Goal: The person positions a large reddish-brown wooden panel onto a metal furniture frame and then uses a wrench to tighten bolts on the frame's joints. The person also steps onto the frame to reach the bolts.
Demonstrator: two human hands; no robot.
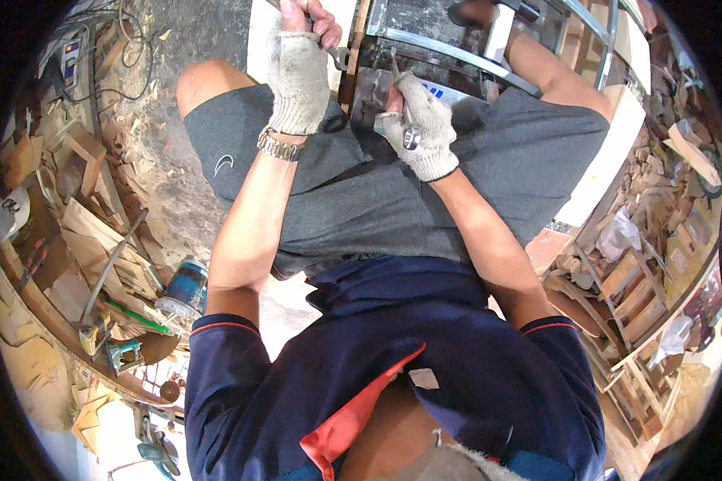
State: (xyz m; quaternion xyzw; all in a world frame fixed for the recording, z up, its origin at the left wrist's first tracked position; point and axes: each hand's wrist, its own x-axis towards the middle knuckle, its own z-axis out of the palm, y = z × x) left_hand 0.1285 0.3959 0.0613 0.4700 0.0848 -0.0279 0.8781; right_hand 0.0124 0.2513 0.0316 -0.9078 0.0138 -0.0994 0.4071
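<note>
Right hand [421,124] wraps tightly round 1 screwdriver-like tool [411,140] above the lap [353,212], tip pointing away, likely for steering; left hand [301,84] curls beside a hooked metal piece [342,58], hold unclear.

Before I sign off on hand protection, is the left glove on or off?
On: the pale knitted glove covers the left hand down near the wristwatch, though bare fingers show beyond its edge.

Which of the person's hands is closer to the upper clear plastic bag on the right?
Right. The right hand has the plastic bag off to its lower right in the view; the left hand is farther from it, left of the right hand.
</note>
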